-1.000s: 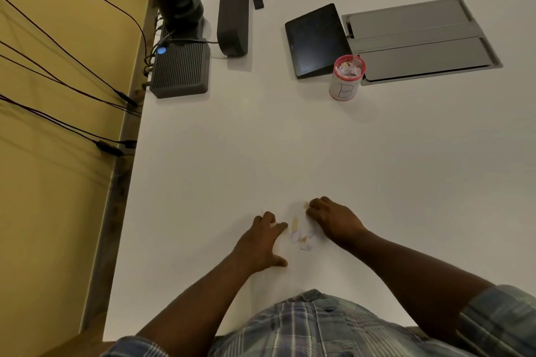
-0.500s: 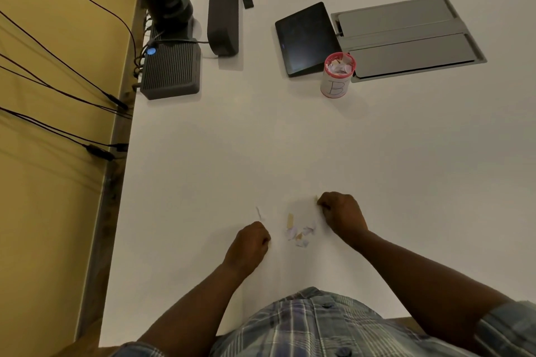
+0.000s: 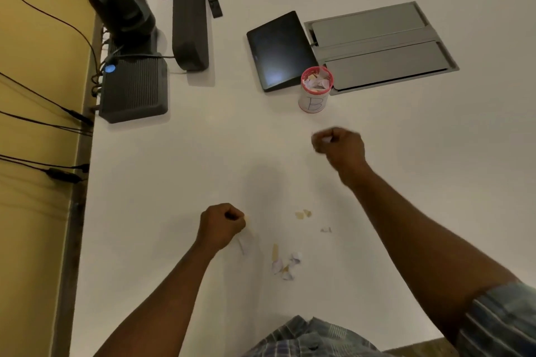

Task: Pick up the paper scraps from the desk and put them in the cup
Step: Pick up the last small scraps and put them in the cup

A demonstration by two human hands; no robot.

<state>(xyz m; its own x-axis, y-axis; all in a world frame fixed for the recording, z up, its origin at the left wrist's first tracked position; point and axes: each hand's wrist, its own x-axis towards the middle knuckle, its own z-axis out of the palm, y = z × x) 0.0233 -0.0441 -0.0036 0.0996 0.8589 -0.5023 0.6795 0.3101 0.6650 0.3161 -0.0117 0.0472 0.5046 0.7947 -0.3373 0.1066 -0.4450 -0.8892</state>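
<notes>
A white cup (image 3: 314,95) with a pink rim and a letter B stands mid-desk, holding several paper scraps. My right hand (image 3: 340,146) hovers blurred just below the cup, fingers pinched on a small white scrap. My left hand (image 3: 222,224) is a fist low on the desk with a bit of tan paper at its fingertips. Loose scraps lie on the white desk (image 3: 174,168): a cluster (image 3: 285,265), a thin strip (image 3: 241,245), two tan bits (image 3: 303,214) and a small white bit (image 3: 326,229).
A dark tablet (image 3: 280,51) and a grey recessed cable hatch (image 3: 380,46) sit right behind the cup. At the far left are a black ribbed box (image 3: 135,93), a camera (image 3: 121,6) and a long black speaker bar (image 3: 190,14). Cables hang along the yellow wall.
My right hand rose from the scrap pile and travelled up toward the cup with a scrap. My left hand closed into a fist and stayed near the pile.
</notes>
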